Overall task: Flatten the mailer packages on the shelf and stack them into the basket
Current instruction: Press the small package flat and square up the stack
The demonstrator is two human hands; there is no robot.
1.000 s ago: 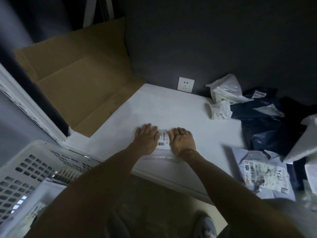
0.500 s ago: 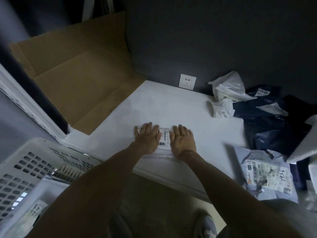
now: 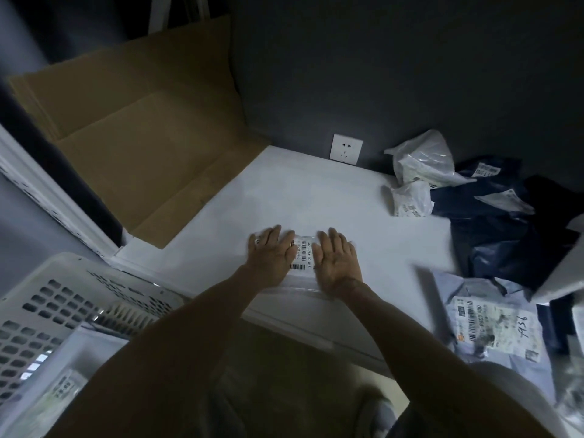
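Mailer package [image 3: 302, 257], white with a barcode label, lies at the shelf's [image 3: 284, 191] front edge. The left hand [image 3: 271, 257] and right hand [image 3: 338, 262] press it, fingers straight. They have slid apart, baring more label, so flattening looks nearly done. Crumpled mailers [image 3: 505, 235] crowd the shelf's right side. The basket [image 3: 63, 298] sits beyond its left corner.

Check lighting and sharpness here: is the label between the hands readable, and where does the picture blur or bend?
Head view: dim, brightest on the white shelf; the label between left hand and right hand shows a clear barcode, small print unreadable. Head view, right edge: grey mailer smeared, dark blue mailers lost in shadow; left edge: basket bowed by the wide angle.
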